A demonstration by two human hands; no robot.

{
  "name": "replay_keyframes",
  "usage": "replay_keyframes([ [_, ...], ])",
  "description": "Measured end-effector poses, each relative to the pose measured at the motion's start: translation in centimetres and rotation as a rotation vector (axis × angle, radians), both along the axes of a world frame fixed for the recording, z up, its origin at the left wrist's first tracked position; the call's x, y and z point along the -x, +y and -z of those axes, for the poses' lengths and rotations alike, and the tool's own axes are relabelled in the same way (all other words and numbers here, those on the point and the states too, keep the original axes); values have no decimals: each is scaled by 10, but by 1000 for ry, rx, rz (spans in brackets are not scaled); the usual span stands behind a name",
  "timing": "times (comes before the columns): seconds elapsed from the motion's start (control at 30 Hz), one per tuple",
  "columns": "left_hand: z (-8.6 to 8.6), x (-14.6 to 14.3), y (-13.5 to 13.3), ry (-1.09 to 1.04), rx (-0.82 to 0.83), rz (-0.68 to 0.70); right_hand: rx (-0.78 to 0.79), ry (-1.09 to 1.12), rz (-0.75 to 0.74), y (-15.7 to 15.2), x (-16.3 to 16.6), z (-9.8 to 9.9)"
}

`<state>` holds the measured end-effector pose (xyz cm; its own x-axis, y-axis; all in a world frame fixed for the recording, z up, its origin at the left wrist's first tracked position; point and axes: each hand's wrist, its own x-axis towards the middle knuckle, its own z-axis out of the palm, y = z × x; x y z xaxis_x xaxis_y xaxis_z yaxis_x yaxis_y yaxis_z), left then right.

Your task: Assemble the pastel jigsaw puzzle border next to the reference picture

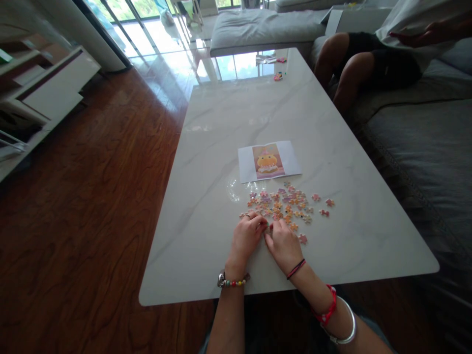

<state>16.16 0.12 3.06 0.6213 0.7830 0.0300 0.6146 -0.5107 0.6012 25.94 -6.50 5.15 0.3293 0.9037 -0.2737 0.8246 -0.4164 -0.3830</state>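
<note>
Jigsaw pieces (288, 210), loose, at the near end of the table.
The pieces are spread flat between the hands and the printed sheet (269, 161); each is judged light, stiff and thin, liable to slide on the glossy table (206, 196), and best pinched by opposite edges, clear of the tabs. No common direction or long axis is shown; tabs are pointed every way. The fingers of the left hand (247, 237) and right hand (284, 243) are curled, fingertips nearly meeting at the pile's near edge; whether a piece is gripped cannot be told.
</note>
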Motion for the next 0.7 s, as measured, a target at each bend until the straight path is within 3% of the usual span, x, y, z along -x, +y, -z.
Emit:
replay_keyframes([
  [0.3, -1, -4, -3, 25, 53, -85, 8, 83, 32, 2, -4, 7],
  [0.7, -3, -6, -3, 34, 60, -110, 37, 48, 25, 4, 4, 1],
])
